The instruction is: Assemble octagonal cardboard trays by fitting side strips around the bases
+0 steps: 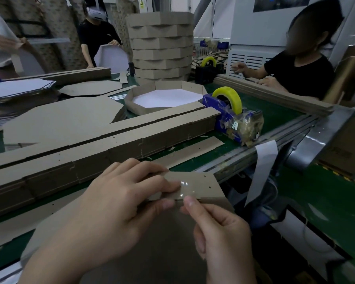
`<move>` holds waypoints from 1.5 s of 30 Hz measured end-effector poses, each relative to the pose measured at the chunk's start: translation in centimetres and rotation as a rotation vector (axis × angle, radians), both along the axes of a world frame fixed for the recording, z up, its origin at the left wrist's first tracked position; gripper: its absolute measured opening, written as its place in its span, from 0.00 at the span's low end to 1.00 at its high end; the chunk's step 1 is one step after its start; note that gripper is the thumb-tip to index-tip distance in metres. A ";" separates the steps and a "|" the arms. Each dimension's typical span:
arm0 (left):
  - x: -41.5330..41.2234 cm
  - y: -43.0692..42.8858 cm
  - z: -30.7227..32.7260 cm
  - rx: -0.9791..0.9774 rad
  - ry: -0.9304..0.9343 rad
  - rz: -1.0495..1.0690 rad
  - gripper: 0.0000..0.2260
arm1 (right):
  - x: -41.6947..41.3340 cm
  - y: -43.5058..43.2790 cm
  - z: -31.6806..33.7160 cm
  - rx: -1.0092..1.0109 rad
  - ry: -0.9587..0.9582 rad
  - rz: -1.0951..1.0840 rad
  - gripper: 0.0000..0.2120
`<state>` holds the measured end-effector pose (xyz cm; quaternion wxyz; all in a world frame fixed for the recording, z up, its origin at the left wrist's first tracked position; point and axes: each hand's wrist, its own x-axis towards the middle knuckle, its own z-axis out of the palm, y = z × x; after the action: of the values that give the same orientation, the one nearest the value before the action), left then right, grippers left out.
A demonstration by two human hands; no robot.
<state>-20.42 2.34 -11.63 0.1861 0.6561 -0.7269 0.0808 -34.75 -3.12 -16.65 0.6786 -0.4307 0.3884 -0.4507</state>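
Down at the bench (275,113) edge, my left hand (119,201) pinched the side strip (201,185), long axis running off right. My right hand (219,232) pinched its lower edge, just beside.

Green-topped table (275,111), metal edge (283,143); white louvred cabinet (246,60) behind; green floor (316,201), yellow-black stripes (348,179).

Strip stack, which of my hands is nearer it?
Left. The left hand lies just in front of the strip stack; the right hand is farther off, to its right.
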 end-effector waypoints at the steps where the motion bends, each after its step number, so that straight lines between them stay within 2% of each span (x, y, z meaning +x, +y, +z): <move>1: 0.0 0.0 0.0 0.001 -0.004 -0.005 0.14 | -0.1 0.0 0.1 0.022 -0.004 0.012 0.17; 5: 0.0 0.2 0.1 0.005 0.019 -0.020 0.10 | -0.3 -0.1 0.1 0.034 0.032 0.063 0.19; 8: 0.2 0.4 0.4 0.061 -0.048 -0.046 0.12 | -0.7 -0.1 0.2 0.012 0.060 0.118 0.18; 12: 0.2 0.5 0.9 0.131 -0.041 -0.028 0.15 | -1.1 -0.2 0.2 0.031 0.038 0.202 0.06; 14: -0.2 0.5 1.3 0.149 0.017 -0.009 0.15 | -1.2 -0.2 -0.1 0.049 0.020 0.212 0.07; 17: -1.4 0.1 1.4 0.089 0.087 0.072 0.15 | -1.3 -0.1 0.0 0.077 -0.013 0.222 0.06; 21: -2.9 -0.6 0.7 -0.021 0.019 0.196 0.14 | -1.5 -0.1 -0.1 0.058 0.009 0.244 0.05; 26: -2.9 -0.6 0.8 -0.020 -0.043 0.123 0.14 | -2.2 -0.4 -0.1 0.074 0.079 0.289 0.06; 31: -2.3 -0.2 0.5 -0.048 -0.095 0.132 0.14 | -2.6 -0.9 -1.7 -0.054 0.355 0.379 0.17; 32: -2.3 -0.1 0.5 -0.044 -0.094 0.127 0.13 | -2.8 -1.0 -1.8 -0.117 0.343 0.293 0.17; 34: -2.2 0.1 0.3 -0.025 -0.117 0.120 0.12 | -3.6 -1.8 -2.2 -0.332 0.247 -0.019 0.15; 36: -2.2 0.4 0.1 0.009 -0.160 0.122 0.11 | -4.2 -3.0 -2.3 -0.561 0.252 -0.205 0.07; 37: -2.1 0.5 0.1 0.023 -0.187 0.128 0.11 | -4.2 -3.5 -2.1 -0.615 0.292 -0.167 0.05; 40: -1.9 0.8 0.0 0.078 -0.264 0.159 0.22 | -3.5 -4.3 -2.6 -0.617 0.345 0.035 0.14; 45: -3.5 -0.6 1.0 0.069 -0.314 0.138 0.21 | -2.9 -3.6 -2.8 -0.558 0.234 0.123 0.22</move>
<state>-23.93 1.77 -10.61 0.0415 0.6898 -0.7025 0.1698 -37.66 -6.69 -19.44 0.5108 -0.6722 0.2983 -0.4453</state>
